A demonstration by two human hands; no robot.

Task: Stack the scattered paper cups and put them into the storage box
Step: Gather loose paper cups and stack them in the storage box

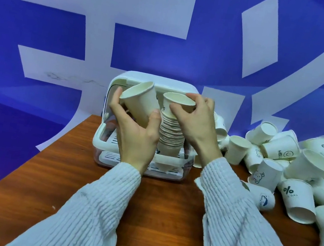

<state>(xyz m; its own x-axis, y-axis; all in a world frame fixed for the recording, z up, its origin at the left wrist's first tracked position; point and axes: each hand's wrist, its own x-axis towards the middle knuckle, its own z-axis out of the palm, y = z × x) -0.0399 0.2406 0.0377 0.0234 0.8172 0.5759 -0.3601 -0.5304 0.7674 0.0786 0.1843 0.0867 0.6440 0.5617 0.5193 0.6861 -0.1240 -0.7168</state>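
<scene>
The left hand point(137, 138) grips a single white paper cup point(139, 101), fingers and thumb curled round its wall, the cup tilted with its mouth up and to the left. Just right of it, the right hand point(197, 122) pinches the rim of the tall stack of white paper cups point(171, 133), which stands in the white plastic storage box point(103, 136). Further right on the brown wooden table point(164, 205) lie scattered white paper cups point(296, 184) printed "%", "HELLO" and "DAY".
</scene>
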